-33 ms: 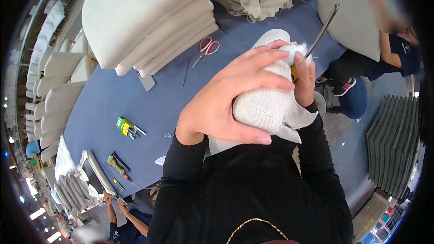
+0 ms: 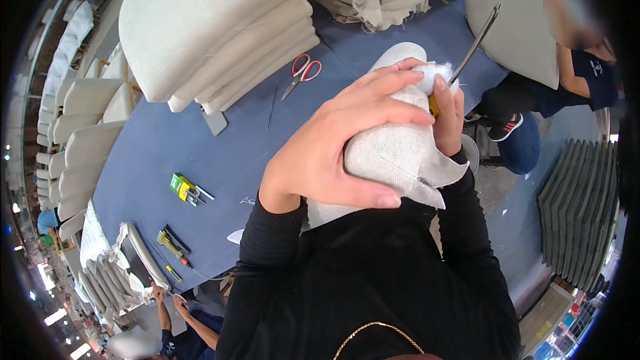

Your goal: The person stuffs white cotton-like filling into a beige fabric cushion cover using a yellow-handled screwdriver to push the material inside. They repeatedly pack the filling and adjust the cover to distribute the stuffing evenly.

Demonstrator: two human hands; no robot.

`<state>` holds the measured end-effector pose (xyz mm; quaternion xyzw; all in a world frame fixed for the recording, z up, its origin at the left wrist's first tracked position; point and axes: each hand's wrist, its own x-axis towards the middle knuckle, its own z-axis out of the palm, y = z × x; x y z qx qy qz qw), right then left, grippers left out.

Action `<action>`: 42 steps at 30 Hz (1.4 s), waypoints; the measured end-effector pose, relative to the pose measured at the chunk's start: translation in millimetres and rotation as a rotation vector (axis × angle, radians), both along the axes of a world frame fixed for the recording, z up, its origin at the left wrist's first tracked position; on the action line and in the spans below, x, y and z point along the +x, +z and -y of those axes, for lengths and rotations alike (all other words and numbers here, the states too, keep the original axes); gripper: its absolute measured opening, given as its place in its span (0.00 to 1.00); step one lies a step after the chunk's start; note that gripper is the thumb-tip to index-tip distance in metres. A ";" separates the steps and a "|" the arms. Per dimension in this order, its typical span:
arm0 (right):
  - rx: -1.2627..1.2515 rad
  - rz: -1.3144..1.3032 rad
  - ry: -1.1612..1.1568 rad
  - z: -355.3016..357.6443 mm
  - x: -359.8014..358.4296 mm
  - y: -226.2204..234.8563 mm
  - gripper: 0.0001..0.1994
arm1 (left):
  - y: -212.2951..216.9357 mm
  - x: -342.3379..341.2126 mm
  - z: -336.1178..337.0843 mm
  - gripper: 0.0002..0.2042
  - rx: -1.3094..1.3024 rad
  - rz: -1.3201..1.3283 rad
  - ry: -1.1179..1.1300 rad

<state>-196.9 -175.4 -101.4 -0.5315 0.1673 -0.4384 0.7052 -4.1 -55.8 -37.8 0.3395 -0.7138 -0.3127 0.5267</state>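
Note:
My left hand (image 2: 347, 130) is wrapped over a padded piece covered in light beige fabric (image 2: 390, 160), with thumb and fingers spread across it. Loose fabric flaps hang at its near right end. My right hand (image 2: 450, 117) is closed at the piece's right side, around a tool with a yellow handle and a long metal shaft (image 2: 477, 43); the shaft points up and away to the right. White fluffy filling (image 2: 435, 75) bulges out by the right thumb. Most of the right fingers are hidden behind the padded piece.
Red-handled scissors (image 2: 301, 75), a phone-like grey slab (image 2: 215, 123), a green-yellow box (image 2: 180, 185) and a yellow power tool (image 2: 172, 243) lie on the blue table (image 2: 153, 160). Beige padded panels (image 2: 220, 23) are stacked at the back. Co-workers are at the right and lower left.

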 end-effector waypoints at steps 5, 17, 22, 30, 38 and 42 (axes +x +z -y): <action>-0.003 0.020 -0.031 4.6 -8.8 -2.7 0.19 | -1.8 -16.3 5.2 0.42 0.074 0.034 0.057; -0.092 -0.059 -0.240 7.9 -35.7 -7.6 0.19 | -5.7 -98.1 -43.5 0.42 0.137 0.314 0.757; -0.052 -0.348 -0.180 2.8 -53.5 34.5 0.18 | 14.3 -55.2 -45.8 0.38 0.151 0.322 0.599; -0.217 -0.490 0.052 2.2 -66.9 122.1 0.11 | 35.0 4.9 -10.8 0.36 0.107 0.334 0.040; -0.188 -0.091 0.215 37.7 24.0 88.9 0.12 | 36.1 10.3 50.8 0.17 0.490 -0.155 0.211; 0.129 0.080 -0.013 15.7 46.0 47.7 0.12 | 47.9 -16.9 67.5 0.12 0.217 -0.076 0.513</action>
